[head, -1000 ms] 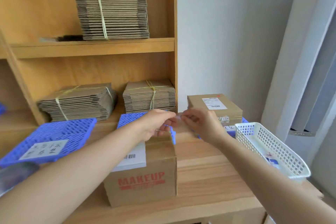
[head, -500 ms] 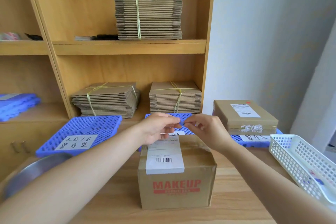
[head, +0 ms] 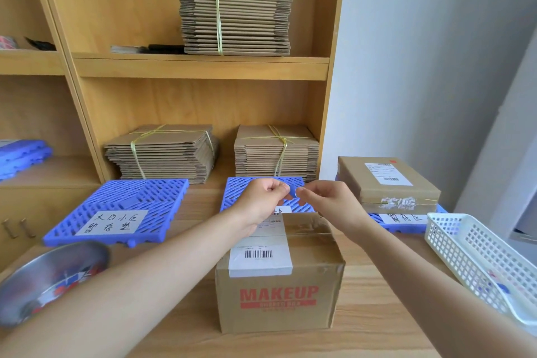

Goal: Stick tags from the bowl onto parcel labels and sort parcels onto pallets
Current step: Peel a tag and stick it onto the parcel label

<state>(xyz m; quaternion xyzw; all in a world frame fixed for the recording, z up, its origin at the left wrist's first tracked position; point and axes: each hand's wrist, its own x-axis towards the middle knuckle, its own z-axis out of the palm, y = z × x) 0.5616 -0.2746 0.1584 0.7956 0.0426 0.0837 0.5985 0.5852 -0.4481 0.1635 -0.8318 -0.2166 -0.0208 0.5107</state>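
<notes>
Left hand and right hand both pinching a small blue tag at 12 o'clock of a cardboard box, white label lying on the box top, metal bowl sitting at 8 o'clock, blue pallet lying beyond

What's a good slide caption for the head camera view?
Left hand and right hand pinch a small blue tag over the MAKEUP parcel.

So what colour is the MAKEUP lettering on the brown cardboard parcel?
Red MAKEUP lettering; clearest in the head view.
</notes>
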